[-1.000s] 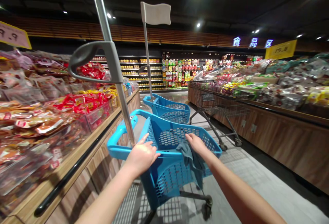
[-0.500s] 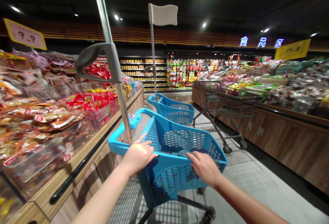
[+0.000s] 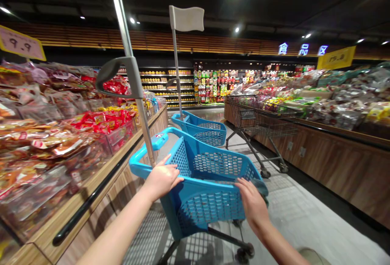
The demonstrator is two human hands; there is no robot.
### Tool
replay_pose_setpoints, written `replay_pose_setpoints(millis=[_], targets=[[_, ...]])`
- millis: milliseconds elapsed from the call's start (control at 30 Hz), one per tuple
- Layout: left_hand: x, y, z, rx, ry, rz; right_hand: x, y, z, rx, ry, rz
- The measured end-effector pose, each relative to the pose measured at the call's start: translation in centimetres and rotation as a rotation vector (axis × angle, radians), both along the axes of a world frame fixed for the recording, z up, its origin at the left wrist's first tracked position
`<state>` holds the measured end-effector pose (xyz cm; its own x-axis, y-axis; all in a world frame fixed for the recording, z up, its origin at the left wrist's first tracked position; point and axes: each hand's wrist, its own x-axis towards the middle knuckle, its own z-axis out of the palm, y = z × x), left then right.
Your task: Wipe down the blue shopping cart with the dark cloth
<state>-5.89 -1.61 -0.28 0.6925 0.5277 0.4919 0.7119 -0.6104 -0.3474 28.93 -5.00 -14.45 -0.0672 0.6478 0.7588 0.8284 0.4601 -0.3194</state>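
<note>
A blue plastic shopping cart (image 3: 201,204) with perforated basket walls stands side-on in front of me. My left hand (image 3: 161,180) is closed over its near rim, close to the handle end and the base of the metal pole (image 3: 146,135). At the other end, my right hand (image 3: 253,206) bends over the rim near the front corner. A dark grey-green cloth (image 3: 261,187) shows beside its fingers, pressed along the rim; most of it is hidden by the hand. A grey hook-shaped grip (image 3: 134,76) is fixed on the pole.
Behind stands a second blue cart (image 3: 198,129) with a white flag (image 3: 187,18) on its pole. A black wire cart (image 3: 256,123) is parked by the right display counter (image 3: 329,159). Along my left runs a wooden counter (image 3: 100,212) heaped with packaged food, with a black rail.
My right hand has slid rightward along the rim to the front corner, taking the cloth with it. My left hand stays on the rim. The view has shifted slightly to the right.
</note>
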Motion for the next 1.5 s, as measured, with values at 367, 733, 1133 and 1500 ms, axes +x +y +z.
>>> replay_pose_setpoints(millis=[367, 733, 1133, 1500], targets=[[1.8, -0.4, 0.4, -0.122, -0.083, 0.002, -4.2, -4.2, 5.1, -0.202, 0.332, 0.178], [10.6, -5.9, -0.1, -0.266, -0.325, -0.028, -1.0, -5.2, 18.2, -0.148, 0.125, 0.304], [10.6, -5.4, 3.3, -0.256, -0.738, 0.004, 0.1, -3.9, 25.5, -0.004, 0.069, 0.343], [11.8, -6.8, 5.8, -0.122, -0.574, 0.007, -1.1, -4.1, 30.9, -0.094, 0.02, 0.52]])
